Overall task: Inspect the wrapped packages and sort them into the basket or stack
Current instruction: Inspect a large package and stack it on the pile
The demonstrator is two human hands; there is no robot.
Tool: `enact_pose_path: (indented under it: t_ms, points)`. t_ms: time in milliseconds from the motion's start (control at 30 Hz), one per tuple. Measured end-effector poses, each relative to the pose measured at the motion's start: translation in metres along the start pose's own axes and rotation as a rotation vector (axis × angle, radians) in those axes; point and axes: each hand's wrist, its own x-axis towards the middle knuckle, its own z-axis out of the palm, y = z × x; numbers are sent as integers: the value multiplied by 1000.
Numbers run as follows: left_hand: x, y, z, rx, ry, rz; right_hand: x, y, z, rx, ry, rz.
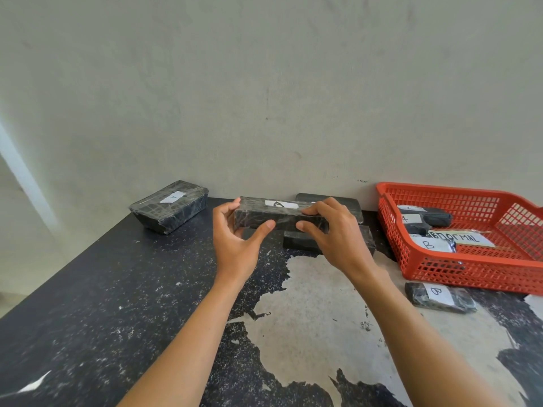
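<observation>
Scuffed black tabletop runs back to a plain grey wall, and above its middle you hold the wrapped package nearly level, its long axis running left to right and its white "A" label facing up. Your left hand pinches the left end, thumb in front and fingers curled behind. Your right hand grips the right end the same way. More packages lie just behind, and the red basket sits well to the right.
</observation>
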Motion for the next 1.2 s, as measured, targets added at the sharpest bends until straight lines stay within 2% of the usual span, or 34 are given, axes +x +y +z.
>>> enact_pose_path:
  t_ms: [100,167,367,467,567,667,767,900,1067,1200]
  points:
    - [0,3,2,1,48,34,-2,-3,0,-157,-38,-33]
    - [-3,6,6,23,70,69,-4,-6,2,-267,-56,-119]
    - [-8,12,12,18,1,153,-4,-10,5,-327,97,-157]
    - [-6,16,8,-29,-15,56,-3,-2,-2,-172,84,-136]
    - [-5,16,8,-121,-120,-78,-2,-1,-7,26,13,-85]
    - [-5,17,10,-206,-193,-149,0,1,-10,58,-16,-77]
    - [-4,19,10,-269,-169,-198,2,4,-10,56,-31,-81]
    - [-5,19,14,-233,-128,-202,2,3,-8,-34,-29,-28]
    - [-11,15,15,-112,-72,-120,-2,-10,-7,304,-277,51]
    - [-15,18,18,-46,-63,-61,-6,-24,1,282,-244,60]
